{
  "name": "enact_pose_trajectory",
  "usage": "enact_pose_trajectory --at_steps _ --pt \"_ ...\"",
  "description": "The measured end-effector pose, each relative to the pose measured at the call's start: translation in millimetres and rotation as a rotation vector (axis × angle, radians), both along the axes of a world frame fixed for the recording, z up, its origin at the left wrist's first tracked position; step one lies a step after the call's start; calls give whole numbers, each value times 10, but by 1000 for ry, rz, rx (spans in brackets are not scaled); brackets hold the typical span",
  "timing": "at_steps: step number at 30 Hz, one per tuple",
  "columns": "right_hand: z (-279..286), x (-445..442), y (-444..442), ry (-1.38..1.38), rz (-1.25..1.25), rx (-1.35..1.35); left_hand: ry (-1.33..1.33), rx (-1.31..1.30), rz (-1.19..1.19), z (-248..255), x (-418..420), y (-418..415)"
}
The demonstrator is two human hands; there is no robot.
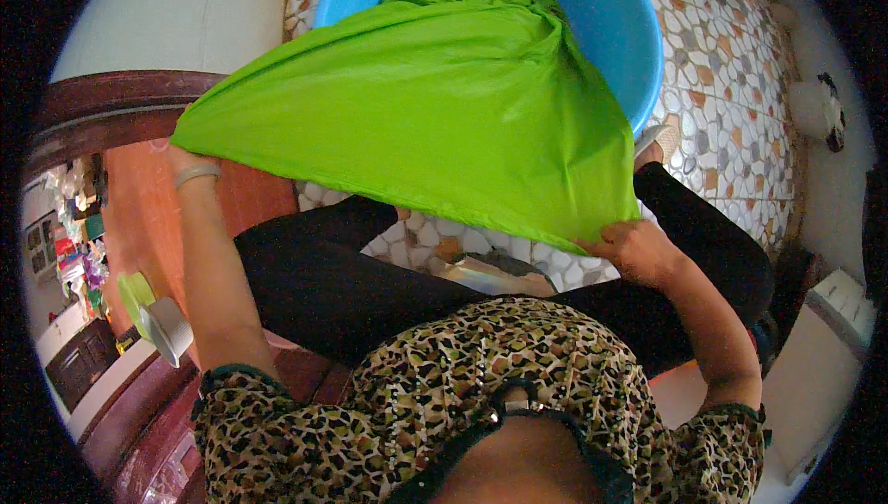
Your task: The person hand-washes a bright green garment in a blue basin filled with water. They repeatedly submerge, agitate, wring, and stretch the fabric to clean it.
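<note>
A large bright green cloth (pixel 416 122) is stretched out between my two hands above my lap. Its far end lies bunched inside a blue plastic basin (pixel 628 39) on the floor in front of me. My left hand (pixel 186 150), with a bangle on the wrist, grips the cloth's left corner; the fabric hides most of its fingers. At the lower right corner, my right hand (pixel 635 247) clasps the near edge. Between the hands, that edge runs nearly taut, with soft folds towards the basin.
Pebble-patterned tiles (pixel 721 88) cover the floor around the basin. To the left stand a dark red wooden door frame (pixel 125 98) and a red-brown floor with a green and white container (pixel 156 320). A pale box-like object (pixel 818 358) is at the right.
</note>
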State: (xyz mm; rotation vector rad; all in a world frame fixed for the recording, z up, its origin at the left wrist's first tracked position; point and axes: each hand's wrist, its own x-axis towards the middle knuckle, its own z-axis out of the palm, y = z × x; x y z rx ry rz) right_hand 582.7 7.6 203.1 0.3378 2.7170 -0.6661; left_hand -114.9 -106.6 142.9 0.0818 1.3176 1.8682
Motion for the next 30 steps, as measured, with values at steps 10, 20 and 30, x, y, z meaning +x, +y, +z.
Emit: enact_pose_trajectory --at_steps 10,20,30 --pt "656 133 811 736 -855 247 319 16 113 362 576 178" --pt "433 2470 1566 1415 -1464 -787 1275 -156 -1353 1283 2082 97" --pt "499 2920 1622 1502 -1625 -1011 1675 12 -1706 1008 3143 -113"
